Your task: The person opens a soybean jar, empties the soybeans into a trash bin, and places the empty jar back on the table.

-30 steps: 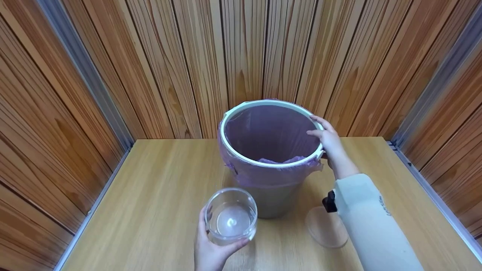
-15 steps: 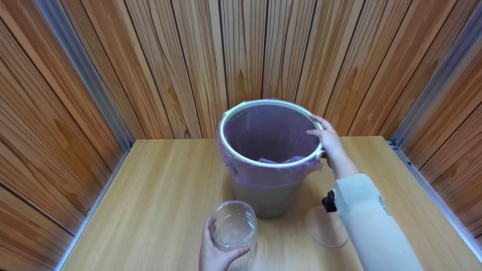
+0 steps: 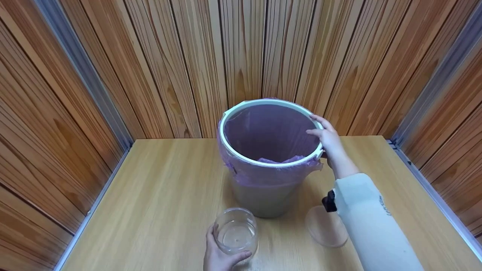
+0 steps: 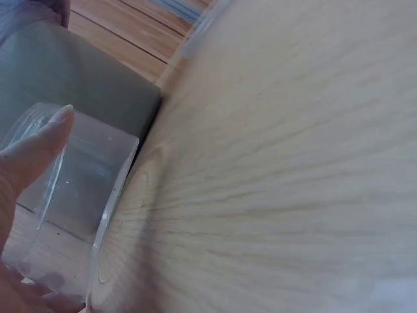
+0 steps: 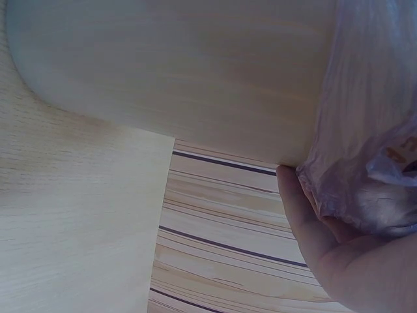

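My left hand [image 3: 221,259] grips a clear round plastic jar [image 3: 237,235] by its side, in front of the bin at the lower middle of the head view. The jar is upright, without a lid. In the left wrist view, thumb and fingers wrap round the jar [image 4: 88,176], whose base is right at the tabletop. A grey trash can [image 3: 263,199] stands behind it, lined with a purple plastic bag [image 3: 260,177] folded over its white rim. My right hand [image 3: 330,142] holds that rim at the right side; its lower fingers press against the bag's outside [image 5: 371,98].
A clear round lid [image 3: 327,227] lies on the wooden table [image 3: 162,199], right of the trash can and beside the right sleeve [image 3: 371,222]. Wood-panelled walls [image 3: 203,67] rise at the back and both sides, with metal strips along the corners.
My left hand has lowered the jar toward the table, moving it slightly right and nearer to me. My right hand stays on the rim.
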Motion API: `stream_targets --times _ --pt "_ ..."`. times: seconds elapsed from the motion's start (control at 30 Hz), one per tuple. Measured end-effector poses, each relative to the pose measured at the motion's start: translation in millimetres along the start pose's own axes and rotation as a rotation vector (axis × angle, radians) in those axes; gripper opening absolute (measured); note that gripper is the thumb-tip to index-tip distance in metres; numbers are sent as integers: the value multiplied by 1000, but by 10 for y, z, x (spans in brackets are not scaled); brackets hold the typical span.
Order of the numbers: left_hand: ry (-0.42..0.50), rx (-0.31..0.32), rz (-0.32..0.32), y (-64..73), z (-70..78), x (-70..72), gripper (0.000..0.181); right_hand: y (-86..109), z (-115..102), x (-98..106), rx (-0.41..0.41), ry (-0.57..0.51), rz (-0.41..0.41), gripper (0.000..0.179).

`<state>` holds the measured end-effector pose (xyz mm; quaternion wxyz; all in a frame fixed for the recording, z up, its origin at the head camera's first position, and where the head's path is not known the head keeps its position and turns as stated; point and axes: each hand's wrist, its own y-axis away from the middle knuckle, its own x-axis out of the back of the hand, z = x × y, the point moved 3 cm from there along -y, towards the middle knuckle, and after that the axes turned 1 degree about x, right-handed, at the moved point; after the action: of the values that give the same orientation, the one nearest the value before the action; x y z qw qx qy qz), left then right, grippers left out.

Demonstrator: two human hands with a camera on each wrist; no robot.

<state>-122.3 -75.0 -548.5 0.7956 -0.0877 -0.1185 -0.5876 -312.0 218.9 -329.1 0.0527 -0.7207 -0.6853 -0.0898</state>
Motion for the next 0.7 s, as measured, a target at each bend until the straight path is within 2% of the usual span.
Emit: stream_targets --times 0.33,0.53,0.6,0.7 --pt "-64 -22 26 7 8 -62 130 26 22 30 -35 -38 2 59" --pt "-20 -28 -6 0 28 -73 136 74 46 85 -67 -22 -47 63" --pt "-17 -16 -24 -3 54 -50 135 102 55 115 -59 2 -72 69" --pt "-69 -12 -43 -36 130 26 127 166 47 174 2 22 -71 75"
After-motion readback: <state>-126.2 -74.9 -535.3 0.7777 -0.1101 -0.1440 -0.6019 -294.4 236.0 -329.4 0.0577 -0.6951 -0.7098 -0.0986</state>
